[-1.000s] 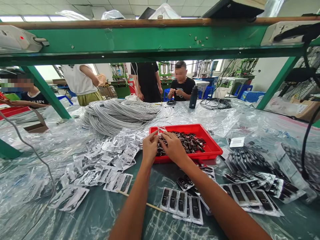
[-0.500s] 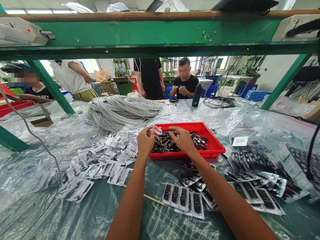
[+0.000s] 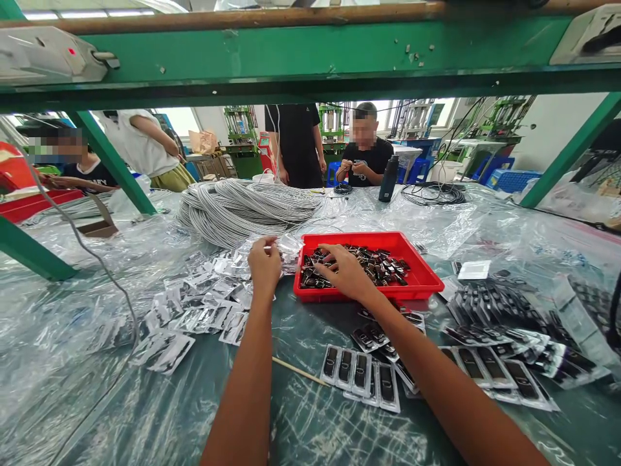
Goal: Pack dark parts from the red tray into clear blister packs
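My left hand [image 3: 265, 262] hovers over the right end of a heap of clear plastic packets [image 3: 206, 294], left of the red tray. Its fingers are curved and apart, and a clear packet [image 3: 291, 249] lies right beside the fingertips. My right hand [image 3: 344, 272] reaches over the left half of the red tray [image 3: 422, 275], thumb and fingers spread, close to the small dark metallic-looking parts [image 3: 383, 262] inside. Beneath my right forearm lie flat blister packs with black pieces in them [image 3: 360, 372].
More filled blister packs [image 3: 495, 310] are piled at the right. A thin stick [image 3: 301, 370] lies in front. Behind are a big coil of grey cable [image 3: 242, 210], a dark bottle [image 3: 389, 178] and a black cable coil [image 3: 434, 193]. A green beam [image 3: 310, 55] crosses overhead. Several people are beyond.
My left hand has moved left from the tray's edge to the packet heap, and the clear plastic piece has left its fingers. My right hand has shifted slightly, staying over the tray. The view has tilted slightly.
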{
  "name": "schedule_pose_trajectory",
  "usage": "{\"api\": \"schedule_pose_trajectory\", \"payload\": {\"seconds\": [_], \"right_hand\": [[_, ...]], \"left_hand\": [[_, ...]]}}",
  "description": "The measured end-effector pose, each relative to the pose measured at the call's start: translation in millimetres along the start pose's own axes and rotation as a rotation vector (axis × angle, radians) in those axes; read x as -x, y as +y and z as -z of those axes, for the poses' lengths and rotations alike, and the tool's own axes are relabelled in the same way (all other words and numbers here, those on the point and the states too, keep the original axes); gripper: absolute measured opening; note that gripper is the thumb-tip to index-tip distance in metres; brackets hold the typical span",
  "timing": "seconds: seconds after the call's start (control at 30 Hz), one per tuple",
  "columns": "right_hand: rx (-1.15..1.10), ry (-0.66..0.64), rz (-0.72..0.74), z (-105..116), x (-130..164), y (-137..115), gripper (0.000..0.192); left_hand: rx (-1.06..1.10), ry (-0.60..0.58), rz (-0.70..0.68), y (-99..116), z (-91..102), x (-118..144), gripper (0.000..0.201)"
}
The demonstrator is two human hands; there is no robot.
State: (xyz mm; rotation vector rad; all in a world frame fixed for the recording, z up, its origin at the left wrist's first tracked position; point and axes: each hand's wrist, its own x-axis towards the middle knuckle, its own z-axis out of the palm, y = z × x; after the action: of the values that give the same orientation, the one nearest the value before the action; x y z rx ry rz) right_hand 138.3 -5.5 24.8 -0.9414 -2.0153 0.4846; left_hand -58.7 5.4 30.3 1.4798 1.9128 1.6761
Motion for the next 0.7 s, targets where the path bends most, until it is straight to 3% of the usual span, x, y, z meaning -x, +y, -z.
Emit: {"api": "schedule_pose_trajectory", "payload": {"seconds": [0.1,0.2,0.3,0.4,0.47,0.53,0.6,0.7], "right_hand": [[0.003,-0.011,0.021,-10,4,-2,0.055],[0.140,-0.067,0.035,-14,7,0,0.046],[0.192,-0.043,0.051,-11,6,4,0.029],[0.184,-0.006,0.067,-2,1,7,0.024],[0.177,-0.131,0.114,4,0,8,0.022],[0.172,-0.336,0.163,9,-1,11,0.021],[0.242,-0.459,0.162,12,0,18,0.022],[0.459,-0.424,0.025,15,2,35,0.025]], "left_hand": [[-0.014,-0.039,-0.092,10,-15.0,9,0.025],[-0.094,0.000,-0.160,12,-17.4,11,0.023],[-0.128,0.128,-0.087,2,-1.9,2,0.024],[-0.180,0.315,-0.030,-11,19.6,-8,0.028],[-0.240,0.389,-0.072,-14,27.5,-11,0.032],[-0.267,0.363,-0.134,-12,26.7,-11,0.031],[-0.255,0.258,-0.179,-6,18.0,-8,0.028],[-0.221,0.021,-0.248,3,-4.6,1,0.027]]}}
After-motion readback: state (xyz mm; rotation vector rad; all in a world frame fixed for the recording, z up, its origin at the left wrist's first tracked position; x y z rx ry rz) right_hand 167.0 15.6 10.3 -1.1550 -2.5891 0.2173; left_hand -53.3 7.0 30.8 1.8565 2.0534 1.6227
